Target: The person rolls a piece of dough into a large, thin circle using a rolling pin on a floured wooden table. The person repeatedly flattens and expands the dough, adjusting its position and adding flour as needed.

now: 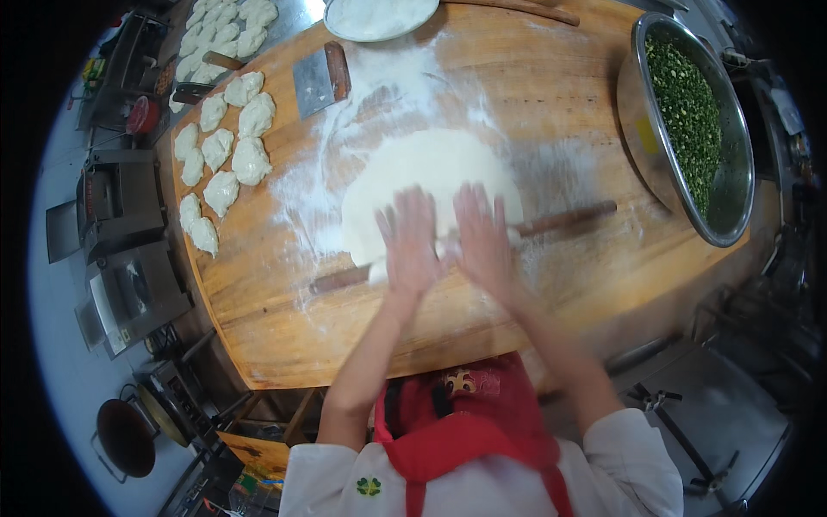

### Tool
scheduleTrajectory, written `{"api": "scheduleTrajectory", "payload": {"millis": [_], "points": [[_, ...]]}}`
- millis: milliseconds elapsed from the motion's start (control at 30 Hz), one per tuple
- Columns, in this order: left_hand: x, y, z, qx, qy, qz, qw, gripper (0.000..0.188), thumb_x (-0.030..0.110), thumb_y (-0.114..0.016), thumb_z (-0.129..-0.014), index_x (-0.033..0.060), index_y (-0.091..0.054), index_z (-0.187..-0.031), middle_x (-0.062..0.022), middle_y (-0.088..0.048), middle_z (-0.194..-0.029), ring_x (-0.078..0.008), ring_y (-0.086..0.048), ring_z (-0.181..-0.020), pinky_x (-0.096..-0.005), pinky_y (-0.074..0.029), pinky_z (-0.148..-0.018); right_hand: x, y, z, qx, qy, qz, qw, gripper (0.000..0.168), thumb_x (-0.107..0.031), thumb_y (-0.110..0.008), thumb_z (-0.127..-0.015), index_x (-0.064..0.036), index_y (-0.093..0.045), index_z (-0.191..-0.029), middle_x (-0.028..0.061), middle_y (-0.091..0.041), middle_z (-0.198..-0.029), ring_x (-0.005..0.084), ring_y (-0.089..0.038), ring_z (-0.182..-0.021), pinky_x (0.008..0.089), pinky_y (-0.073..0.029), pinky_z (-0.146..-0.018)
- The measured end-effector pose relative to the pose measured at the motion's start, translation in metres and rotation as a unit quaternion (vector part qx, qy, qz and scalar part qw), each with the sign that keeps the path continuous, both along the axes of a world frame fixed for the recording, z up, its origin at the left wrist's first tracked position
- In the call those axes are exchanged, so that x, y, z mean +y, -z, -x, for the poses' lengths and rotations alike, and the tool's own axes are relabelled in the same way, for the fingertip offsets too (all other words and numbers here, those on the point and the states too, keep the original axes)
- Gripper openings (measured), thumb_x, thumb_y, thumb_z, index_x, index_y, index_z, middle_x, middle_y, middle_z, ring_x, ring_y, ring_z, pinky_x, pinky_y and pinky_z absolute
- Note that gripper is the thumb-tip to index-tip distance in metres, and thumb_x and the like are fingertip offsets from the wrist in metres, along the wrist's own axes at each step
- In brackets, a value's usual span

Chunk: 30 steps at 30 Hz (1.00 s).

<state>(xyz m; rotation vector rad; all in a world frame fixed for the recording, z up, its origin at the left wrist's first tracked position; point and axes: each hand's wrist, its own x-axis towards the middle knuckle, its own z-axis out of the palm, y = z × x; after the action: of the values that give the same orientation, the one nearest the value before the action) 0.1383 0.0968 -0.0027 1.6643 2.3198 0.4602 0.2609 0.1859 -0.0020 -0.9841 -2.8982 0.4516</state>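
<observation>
A large round sheet of white dough lies on the floured wooden table. Its near edge is wrapped around a wooden rolling pin, whose bare ends stick out on both sides. My left hand rests flat over the wrapped pin, fingers stretched forward over the dough. Beside it, my right hand lies palm down across the pin in the same way, thumbs close together. Both hands are blurred, and they cover the middle of the pin. Neither hand's fingers curl around it.
Several oiled dough pieces lie at the left, more on a metal surface beyond. A dough scraper sits behind the sheet, near a bowl of flour. A steel bowl of chopped greens stands right; another wooden rod lies at the back.
</observation>
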Motion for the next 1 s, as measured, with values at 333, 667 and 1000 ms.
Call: {"api": "scheduleTrajectory", "payload": {"millis": [333,667,1000], "points": [[0.025,0.0,0.077,0.051,-0.151,0.072,0.985,0.08,0.055,-0.038,-0.097,0.0007,-0.018,-0.152,-0.0178,-0.011,-0.161,-0.0341,-0.006,-0.149,-0.0533,0.004,-0.118,0.084,0.011,0.039,0.088,0.057,-0.07,0.992,0.074,-0.047,-0.055,-0.091,0.007,-0.038,-0.138,0.0268,-0.036,-0.147,0.039,-0.031,-0.139,0.0532,-0.02,-0.115],[-0.004,0.002,0.096,0.048,-0.141,0.066,0.987,0.074,0.053,-0.036,-0.099,0.0034,-0.022,-0.153,-0.0185,-0.014,-0.16,-0.0365,-0.006,-0.149,-0.0548,0.002,-0.118,0.095,0.034,-0.006,0.04,-0.007,-0.069,0.997,0.072,-0.052,-0.055,-0.09,0.001,-0.044,-0.138,0.0234,-0.039,-0.146,0.0379,-0.033,-0.138,0.0528,-0.021,-0.115],[0.075,0.003,0.142,0.077,-0.118,0.048,0.989,0.077,0.058,-0.028,-0.098,0.0037,-0.019,-0.153,-0.0171,-0.016,-0.16,-0.0298,-0.007,-0.149,-0.0515,0.002,-0.12,0.173,0.035,0.078,0.015,-0.027,-0.147,0.989,0.07,-0.053,-0.046,-0.095,0.001,-0.041,-0.14,0.0214,-0.038,-0.147,0.0362,-0.033,-0.138,0.0519,-0.023,-0.114]]}}
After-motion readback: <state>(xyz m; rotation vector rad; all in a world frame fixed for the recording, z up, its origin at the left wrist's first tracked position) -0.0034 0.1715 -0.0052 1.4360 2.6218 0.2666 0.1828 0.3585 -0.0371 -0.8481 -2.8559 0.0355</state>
